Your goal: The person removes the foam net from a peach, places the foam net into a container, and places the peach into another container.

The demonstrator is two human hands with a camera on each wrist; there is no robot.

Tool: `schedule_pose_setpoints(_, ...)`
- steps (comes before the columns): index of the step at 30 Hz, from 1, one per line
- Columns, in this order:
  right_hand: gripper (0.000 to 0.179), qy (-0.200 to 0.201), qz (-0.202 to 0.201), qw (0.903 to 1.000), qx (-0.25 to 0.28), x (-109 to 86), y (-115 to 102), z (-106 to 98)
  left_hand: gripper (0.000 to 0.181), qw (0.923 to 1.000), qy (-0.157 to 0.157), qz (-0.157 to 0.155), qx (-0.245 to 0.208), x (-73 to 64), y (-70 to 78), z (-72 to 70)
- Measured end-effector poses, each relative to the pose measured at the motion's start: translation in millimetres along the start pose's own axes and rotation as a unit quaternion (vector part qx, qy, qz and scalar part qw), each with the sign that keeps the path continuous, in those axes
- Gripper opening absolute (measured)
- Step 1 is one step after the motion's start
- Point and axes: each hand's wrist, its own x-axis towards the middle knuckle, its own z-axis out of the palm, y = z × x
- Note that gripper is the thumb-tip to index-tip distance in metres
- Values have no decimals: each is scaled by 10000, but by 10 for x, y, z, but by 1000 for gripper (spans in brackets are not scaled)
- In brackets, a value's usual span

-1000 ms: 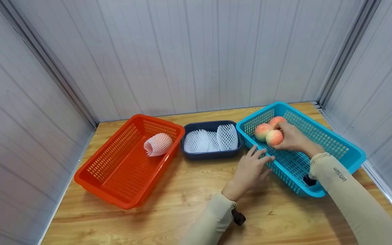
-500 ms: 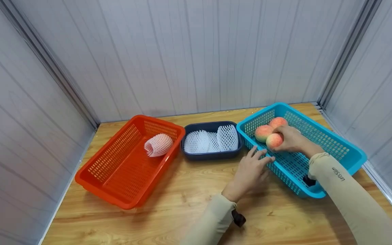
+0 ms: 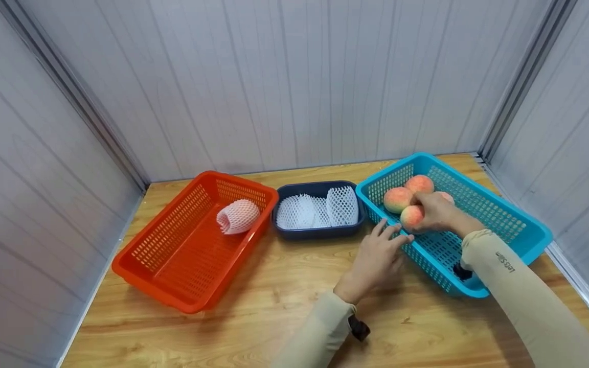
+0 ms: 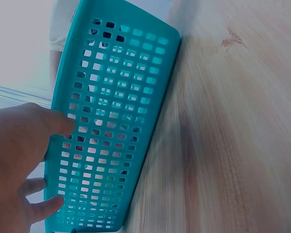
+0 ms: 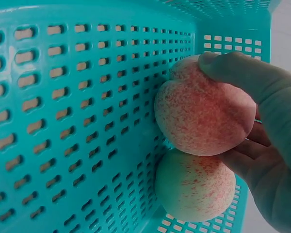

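Note:
My right hand [image 3: 435,212] reaches into the blue basket [image 3: 504,204] and grips a red-and-yellow peach [image 3: 411,216] near its left wall. In the right wrist view the thumb lies on top of this peach [image 5: 203,111] and the fingers curl beneath. A paler peach [image 5: 194,189] sits right against it. Beside the hand in the head view are a peach [image 3: 398,199], another peach [image 3: 420,184] and one partly hidden peach [image 3: 445,197]. My left hand [image 3: 374,260] touches the basket's near-left rim with spread fingers, seen from outside as fingers [image 4: 48,208] at the rim.
A dark blue tray [image 3: 320,234] with several white foam net sleeves [image 3: 342,205] stands left of the blue basket. Further left is an orange basket [image 3: 182,255] holding a foam-net-wrapped item [image 3: 238,217]. Panel walls [image 3: 294,82] bound the wooden table [image 3: 274,317].
The right hand has shifted slightly left with its peach turned a little in the grasp. A peach behind that hand now shows more. The left hand stays at the rim.

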Motion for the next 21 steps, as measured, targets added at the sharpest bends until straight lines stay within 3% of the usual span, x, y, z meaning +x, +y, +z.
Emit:
schedule_pose_setpoints(6, 56, -152, 33, 9999, 54, 9, -14, 1, 36, 10000, -41, 2, -26, -8, 5, -12)
schedule_pose_setpoints(15, 63, -188, 19, 9996, 216, -16, -12, 22, 37, 9998, 154, 87, 65, -22, 2, 45)
schedule_pose_setpoints(21, 61, -240, 125, 9990, 350, 5, -26, -15, 36, 9999, 81, 27, 95, -16, -1, 29)
